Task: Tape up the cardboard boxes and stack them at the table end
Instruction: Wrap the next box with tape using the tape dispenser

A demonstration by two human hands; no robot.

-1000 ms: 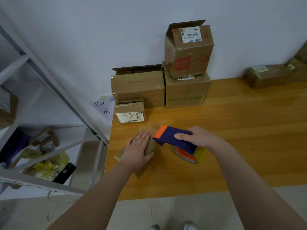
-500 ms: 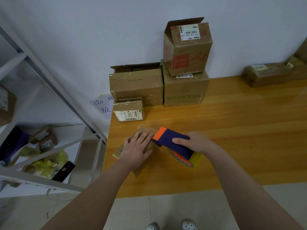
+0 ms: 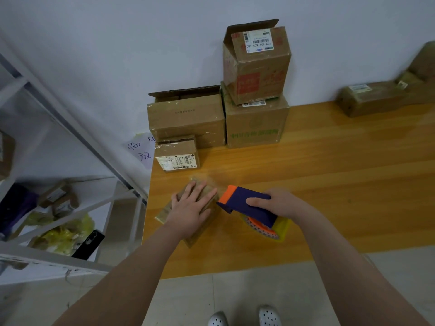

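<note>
Tape dispenser [image 3: 244, 204] nose leftward (toward box [image 3: 200, 231])

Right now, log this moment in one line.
phase: taping | left hand: presses flat on small box | right hand: grips tape dispenser beside box | table: stacked boxes at far end

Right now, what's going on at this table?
A person is taping a small cardboard box on the wooden table. The left hand presses flat on top of it, while the right hand grips a purple-and-orange tape dispenser at the box's right edge. More cardboard boxes stand against the wall.
</note>
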